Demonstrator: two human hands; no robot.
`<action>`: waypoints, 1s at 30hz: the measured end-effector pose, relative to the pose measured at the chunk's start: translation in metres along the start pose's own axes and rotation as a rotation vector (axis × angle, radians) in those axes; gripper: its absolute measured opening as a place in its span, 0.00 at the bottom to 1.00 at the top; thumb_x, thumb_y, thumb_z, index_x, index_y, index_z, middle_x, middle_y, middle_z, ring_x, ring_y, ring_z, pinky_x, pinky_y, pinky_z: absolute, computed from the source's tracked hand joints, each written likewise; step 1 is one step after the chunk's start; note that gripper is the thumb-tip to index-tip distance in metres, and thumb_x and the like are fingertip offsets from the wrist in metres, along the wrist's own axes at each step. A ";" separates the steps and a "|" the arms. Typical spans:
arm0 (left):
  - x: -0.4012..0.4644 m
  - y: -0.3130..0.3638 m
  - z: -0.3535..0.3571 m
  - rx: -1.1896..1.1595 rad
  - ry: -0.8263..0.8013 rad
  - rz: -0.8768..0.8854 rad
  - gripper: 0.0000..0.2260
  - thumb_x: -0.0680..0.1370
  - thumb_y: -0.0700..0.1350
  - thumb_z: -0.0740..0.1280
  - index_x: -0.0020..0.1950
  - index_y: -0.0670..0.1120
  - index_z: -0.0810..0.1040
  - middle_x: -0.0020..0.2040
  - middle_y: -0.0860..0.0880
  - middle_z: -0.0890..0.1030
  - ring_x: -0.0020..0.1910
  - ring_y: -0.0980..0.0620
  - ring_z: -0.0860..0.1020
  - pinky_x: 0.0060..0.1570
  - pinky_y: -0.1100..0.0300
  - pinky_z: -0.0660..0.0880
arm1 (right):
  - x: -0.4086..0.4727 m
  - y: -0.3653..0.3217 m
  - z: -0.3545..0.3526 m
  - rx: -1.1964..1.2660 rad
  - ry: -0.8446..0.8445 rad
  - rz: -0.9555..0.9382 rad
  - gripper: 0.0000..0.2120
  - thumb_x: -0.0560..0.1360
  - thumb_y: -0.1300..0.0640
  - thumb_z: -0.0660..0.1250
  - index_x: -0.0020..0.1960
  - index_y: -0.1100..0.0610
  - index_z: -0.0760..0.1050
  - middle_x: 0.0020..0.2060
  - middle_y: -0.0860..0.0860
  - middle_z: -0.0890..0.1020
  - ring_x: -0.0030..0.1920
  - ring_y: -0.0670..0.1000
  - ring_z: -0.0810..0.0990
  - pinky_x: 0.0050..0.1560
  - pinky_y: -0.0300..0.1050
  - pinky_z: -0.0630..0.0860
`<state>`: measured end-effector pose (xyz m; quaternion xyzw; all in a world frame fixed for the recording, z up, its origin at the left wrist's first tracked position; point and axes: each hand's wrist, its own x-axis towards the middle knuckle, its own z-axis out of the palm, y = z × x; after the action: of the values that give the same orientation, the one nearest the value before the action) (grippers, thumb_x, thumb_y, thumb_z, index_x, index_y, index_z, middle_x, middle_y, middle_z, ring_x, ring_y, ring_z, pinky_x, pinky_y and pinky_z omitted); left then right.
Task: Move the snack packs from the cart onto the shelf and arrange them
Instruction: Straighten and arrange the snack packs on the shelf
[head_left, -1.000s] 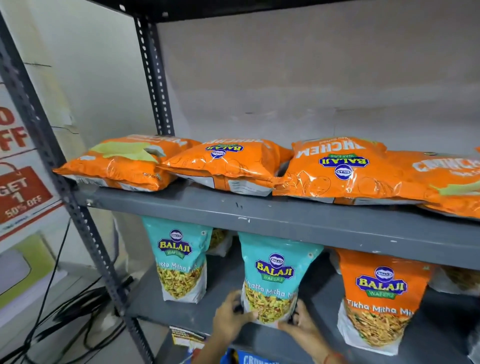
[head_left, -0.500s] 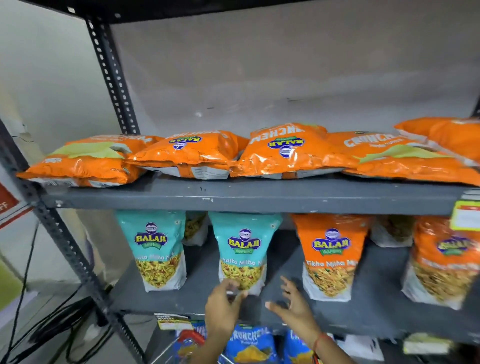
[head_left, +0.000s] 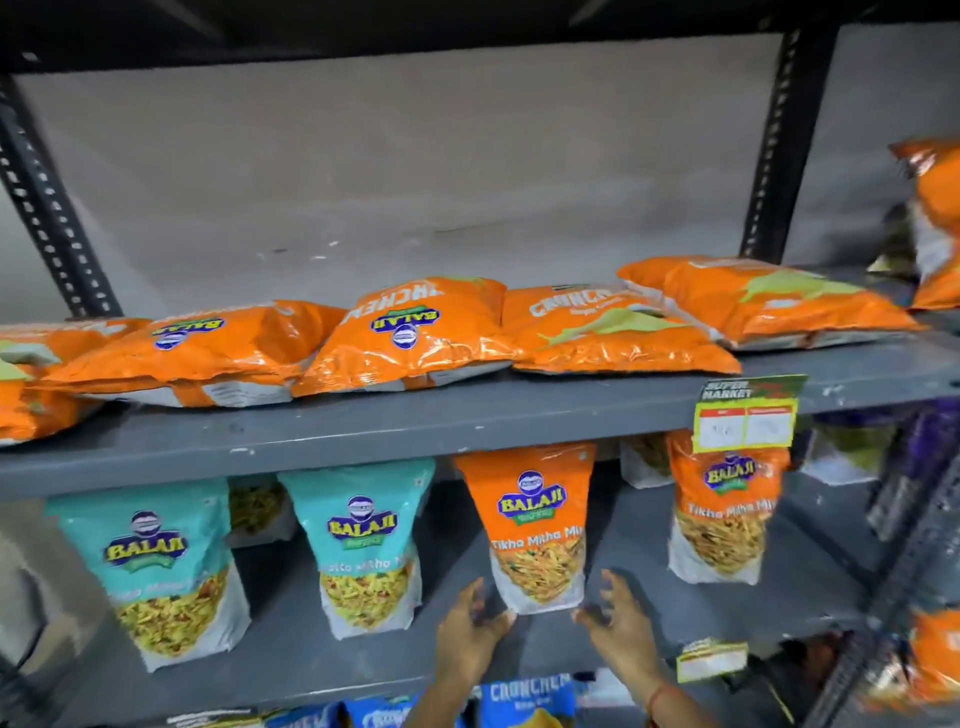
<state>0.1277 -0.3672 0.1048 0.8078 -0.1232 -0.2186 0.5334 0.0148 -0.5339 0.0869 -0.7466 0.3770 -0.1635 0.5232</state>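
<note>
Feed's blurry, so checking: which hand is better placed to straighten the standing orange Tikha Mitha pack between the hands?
Marginally the left hand: its fingertips reach the orange pack at its lower left corner. The right hand is open just off the right corner. Using both looks steadier.

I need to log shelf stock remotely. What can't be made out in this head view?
- Yellow-bordered price tag: print blurred.
- Packs behind the upright front row: mostly hidden.
- Blue snack packs: cut off by bottom edge.
- Cart: out of frame.
- Left hand, right hand: motion-blurred, contact with the orange upright pouch unclear.
</note>
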 end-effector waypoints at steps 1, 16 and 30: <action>0.004 0.004 0.006 -0.028 -0.016 -0.023 0.37 0.61 0.51 0.75 0.69 0.47 0.67 0.60 0.43 0.77 0.54 0.48 0.77 0.57 0.47 0.76 | 0.008 0.001 -0.001 -0.002 -0.032 -0.008 0.39 0.66 0.57 0.75 0.72 0.56 0.61 0.65 0.58 0.73 0.62 0.58 0.74 0.64 0.54 0.70; 0.032 0.001 0.041 -0.125 0.016 0.006 0.24 0.69 0.46 0.74 0.62 0.54 0.71 0.51 0.46 0.83 0.39 0.66 0.82 0.51 0.54 0.78 | 0.060 0.025 -0.002 -0.027 -0.178 -0.106 0.31 0.59 0.40 0.71 0.58 0.29 0.62 0.63 0.46 0.77 0.62 0.49 0.76 0.64 0.57 0.72; 0.008 0.071 0.173 0.110 0.004 0.259 0.19 0.64 0.64 0.71 0.52 0.64 0.73 0.46 0.57 0.82 0.42 0.60 0.80 0.45 0.61 0.79 | 0.076 0.052 -0.145 0.219 0.664 -0.088 0.17 0.71 0.65 0.64 0.57 0.53 0.67 0.49 0.59 0.76 0.49 0.62 0.76 0.51 0.60 0.74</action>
<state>0.0532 -0.5390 0.1104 0.8135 -0.2373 -0.1391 0.5124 -0.0477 -0.6932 0.0866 -0.6075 0.4744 -0.4593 0.4415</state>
